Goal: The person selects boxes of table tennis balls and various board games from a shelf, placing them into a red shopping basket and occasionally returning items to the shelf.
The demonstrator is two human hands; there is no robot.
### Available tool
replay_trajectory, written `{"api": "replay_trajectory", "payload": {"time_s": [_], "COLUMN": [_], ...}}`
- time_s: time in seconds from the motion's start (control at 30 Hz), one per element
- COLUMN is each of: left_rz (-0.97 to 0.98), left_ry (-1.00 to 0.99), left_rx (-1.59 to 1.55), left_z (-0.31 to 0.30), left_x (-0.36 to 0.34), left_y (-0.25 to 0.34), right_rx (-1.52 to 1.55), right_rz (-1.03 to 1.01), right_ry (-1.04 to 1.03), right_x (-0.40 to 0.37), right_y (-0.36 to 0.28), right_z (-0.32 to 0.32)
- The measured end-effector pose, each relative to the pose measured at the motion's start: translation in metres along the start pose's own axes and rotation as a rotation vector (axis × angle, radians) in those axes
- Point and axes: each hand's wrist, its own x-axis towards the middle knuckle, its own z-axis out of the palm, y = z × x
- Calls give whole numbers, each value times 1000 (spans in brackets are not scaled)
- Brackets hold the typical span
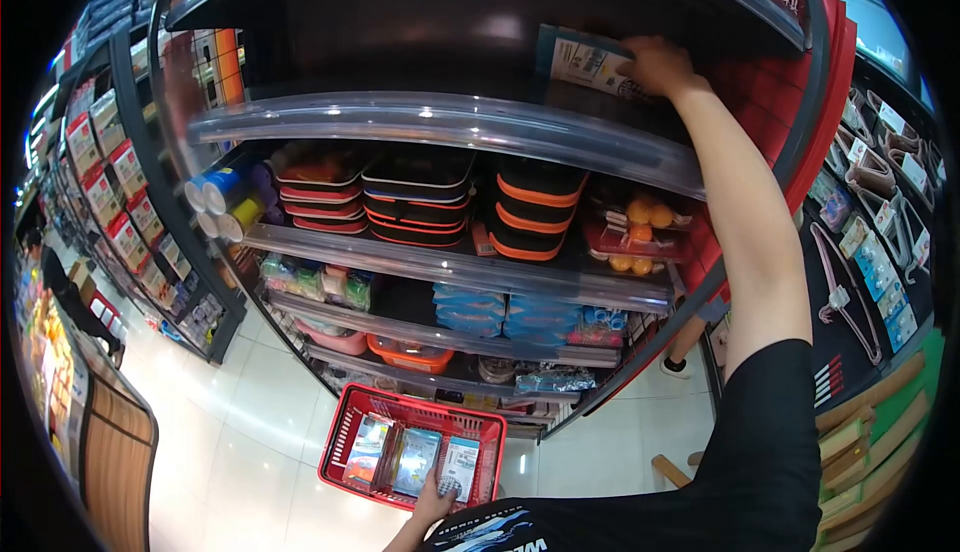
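Reaching onto the upper shelf [390,72] toward its right end, the right hand [652,66] has its fingers closed on the right end of a flat box [588,62], as I see it from the head view. That box, teal at its left edge with a pale printed label, sits behind the clear front lip [430,118] of the shelf, well apart from the shelf's left end. Down low, I have the left hand [432,501] over the near edge of a red basket [430,402], with its fingers at the near end of a white-and-blue package [460,464]; I cannot tell whether they grip it or only rest there. Inside, two more packages lie in a row with it: a blue one [416,460] in the middle and another [367,447] by the basket's left wall. Just under the clear lip, black containers [418,197] with red and orange rims are stacked on the next shelf, with rolled items [225,197] at its left end. Lower still I make out blue packs [470,309] and an orange bowl [410,354]. Near the left border, a person [68,287] in dark clothing stands well apart.
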Motion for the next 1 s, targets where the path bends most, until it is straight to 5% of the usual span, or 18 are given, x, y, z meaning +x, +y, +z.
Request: {"api": "replay_trajectory", "payload": {"time_s": [0.1,0.23,0.33,0.47,0.53,0.7,1.0], "left_rz": [17,55,28,324,293,231,-36], "left_ry": [-22,-32,-82,-45,-95,-201,-204], "left_rx": [-54,-55,-144,-269,-439,-740,-844], "left_z": [-9,-17,-40,-44,-56,-74,-58], "left_x": [-6,0,-6,11,1,-17,-23], "left_y": [23,37,94,98,131,165,135], "right_rx": [79,87,208,857,1130,1050,1172], "right_rz": [55,-136,-218,-64,-31,-68,256], "right_ry": [121,577,688,346,164,-115,-580], "right_x": [-32,-82,-143,-235,-277,-374,-519], "right_y": [-8,-5,-34,-103,-140,-229,-360], "right_z": [-40,-78,-115,-130,-111,-17,108]}}
